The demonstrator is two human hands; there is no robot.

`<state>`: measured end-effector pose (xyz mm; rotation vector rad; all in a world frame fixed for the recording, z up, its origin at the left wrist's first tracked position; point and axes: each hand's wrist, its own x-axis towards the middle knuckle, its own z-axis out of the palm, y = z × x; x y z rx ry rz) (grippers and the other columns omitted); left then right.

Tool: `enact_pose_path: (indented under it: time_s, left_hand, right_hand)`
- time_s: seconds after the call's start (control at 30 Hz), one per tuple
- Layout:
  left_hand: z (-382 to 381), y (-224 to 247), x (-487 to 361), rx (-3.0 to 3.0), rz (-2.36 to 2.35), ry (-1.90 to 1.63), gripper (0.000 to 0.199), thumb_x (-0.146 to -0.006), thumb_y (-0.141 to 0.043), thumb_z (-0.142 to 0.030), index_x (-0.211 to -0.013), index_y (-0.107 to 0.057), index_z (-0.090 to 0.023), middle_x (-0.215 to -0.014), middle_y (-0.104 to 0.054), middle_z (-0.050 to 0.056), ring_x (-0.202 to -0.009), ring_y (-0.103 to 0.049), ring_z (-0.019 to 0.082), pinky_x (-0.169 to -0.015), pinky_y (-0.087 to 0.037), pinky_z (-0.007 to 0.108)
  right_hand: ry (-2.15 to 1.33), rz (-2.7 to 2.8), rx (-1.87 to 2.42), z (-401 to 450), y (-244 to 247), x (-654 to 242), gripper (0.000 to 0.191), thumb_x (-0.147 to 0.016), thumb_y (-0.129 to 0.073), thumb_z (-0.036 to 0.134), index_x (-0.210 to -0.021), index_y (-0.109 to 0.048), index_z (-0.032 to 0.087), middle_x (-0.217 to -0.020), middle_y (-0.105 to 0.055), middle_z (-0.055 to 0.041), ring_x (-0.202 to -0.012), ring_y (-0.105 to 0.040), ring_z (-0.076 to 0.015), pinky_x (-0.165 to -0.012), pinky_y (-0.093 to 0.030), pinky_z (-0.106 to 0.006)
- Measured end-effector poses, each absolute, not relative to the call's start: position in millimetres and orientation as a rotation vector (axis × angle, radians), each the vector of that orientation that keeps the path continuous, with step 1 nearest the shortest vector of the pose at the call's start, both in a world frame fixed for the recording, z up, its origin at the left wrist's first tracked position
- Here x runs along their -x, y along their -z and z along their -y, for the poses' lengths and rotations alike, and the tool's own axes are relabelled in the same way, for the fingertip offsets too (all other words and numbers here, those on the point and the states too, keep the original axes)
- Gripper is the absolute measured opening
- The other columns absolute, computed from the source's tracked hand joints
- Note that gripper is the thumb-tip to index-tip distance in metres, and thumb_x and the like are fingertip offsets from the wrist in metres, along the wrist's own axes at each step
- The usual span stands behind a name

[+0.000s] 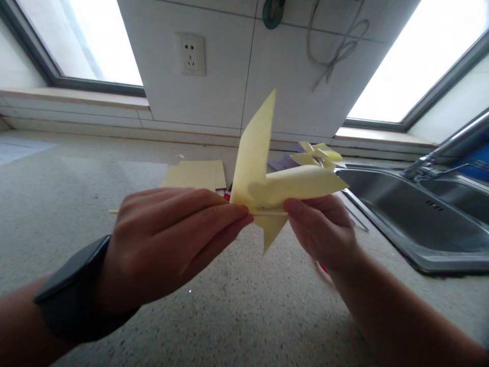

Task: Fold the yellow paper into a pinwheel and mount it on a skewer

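Note:
A pale yellow paper pinwheel [254,163] is held up above the counter, with one blade pointing up, one to the right and one down. Along its lower middle runs a thin yellowish stick [271,213], lying level between my hands. My left hand [164,229], wearing a black watch, is closed around the stick, whose far end sticks out on the left. My right hand [328,224] pinches at the stick's right end, thumb in front, beneath the right blade; its other fingers are partly hidden behind the paper.
Yellow paper sheets [198,173] lie on the speckled counter [229,306]. Another yellow pinwheel [321,154] rests at the back near purple paper [282,162]. To the right is a steel sink [382,204] with a faucet [424,165]. A red object shows partly behind my right wrist.

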<state>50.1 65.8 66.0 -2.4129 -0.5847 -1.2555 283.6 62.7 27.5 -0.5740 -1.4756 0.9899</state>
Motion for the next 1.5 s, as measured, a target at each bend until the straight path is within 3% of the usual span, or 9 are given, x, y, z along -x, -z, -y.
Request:
enact_pose_path:
  time_s: [0.43,0.73,0.97,1.5]
  left_hand:
    - [-64.5,-64.7,-50.3,2.431,0.640,1.245,0.007,-0.092,-0.067,-0.025,-0.094,-0.074,-0.024,-0.087,-0.079,0.000,-0.072,-0.074,0.017,-0.064,-0.059,0.030]
    - [-65.0,-64.3,-49.7,2.437,0.666,1.233,0.008,-0.093,-0.066,-0.026,-0.096,-0.074,-0.024,-0.088,-0.079,-0.001,-0.071,-0.073,0.016,-0.064,-0.057,0.031]
    - [-63.1,-64.5,-50.4,2.453,0.688,1.231,0.011,-0.095,-0.064,-0.028,-0.096,-0.074,-0.025,-0.090,-0.079,-0.001,-0.072,-0.073,0.016,-0.065,-0.058,0.031]
    - [-67.1,-64.5,-50.6,2.438,0.628,1.230,0.008,-0.092,-0.068,-0.027,-0.097,-0.073,-0.022,-0.087,-0.078,0.000,-0.065,-0.070,0.014,-0.059,-0.053,0.030]
  right_hand:
    - [-0.985,1.470,0.683,-62.2,-25.3,-284.6,0.018,-0.091,-0.066,0.035,-0.105,-0.077,0.030,-0.104,-0.074,-0.0018,-0.091,-0.069,-0.0188,-0.081,-0.060,-0.034]
    - [-1.006,1.433,0.536,-62.0,-26.3,-281.7,0.024,-0.094,-0.064,0.023,-0.108,-0.075,0.038,-0.106,-0.074,0.0043,-0.092,-0.069,-0.0138,-0.081,-0.059,-0.027]
    - [-0.989,1.468,0.700,-62.3,-25.8,-284.2,0.018,-0.092,-0.065,0.038,-0.105,-0.076,0.032,-0.104,-0.074,-0.0015,-0.096,-0.069,-0.0203,-0.084,-0.060,-0.036]
    - [-1.078,1.410,0.664,-63.9,-21.5,-284.1,0.017,-0.091,-0.066,0.035,-0.104,-0.075,0.035,-0.103,-0.075,0.0011,-0.093,-0.069,-0.0187,-0.080,-0.059,-0.033]
